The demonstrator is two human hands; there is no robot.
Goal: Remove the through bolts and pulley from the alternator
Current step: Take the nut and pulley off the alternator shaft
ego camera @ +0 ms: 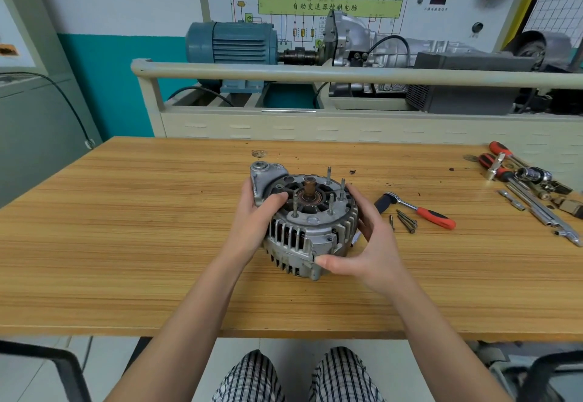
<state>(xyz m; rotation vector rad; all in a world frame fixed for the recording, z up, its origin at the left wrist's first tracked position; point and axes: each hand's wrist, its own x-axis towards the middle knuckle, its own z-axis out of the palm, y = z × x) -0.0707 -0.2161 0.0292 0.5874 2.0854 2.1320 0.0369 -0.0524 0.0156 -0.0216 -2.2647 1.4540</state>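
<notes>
I clamp both hands, left hand [257,221] and right hand [367,245], fingers curled round the alternator [307,228], apparently between bolts; next I judge the raised through bolts [329,175] need lifting out.

Alternator [307,228] resting on the wooden table [126,228], shaft end up, with a brown shaft stub [310,187] at centre and four studs [329,175] standing upright around it. The left hand [257,212] grips the housing on its left side, thumb over the top face; the right hand [370,243] grips the right side, thumb against the lower front edge. Just right of the alternator lie a red-handled ratchet [419,210] and several loose bolts [407,221]. Further tools [530,187] lie at the table's far right edge.
</notes>
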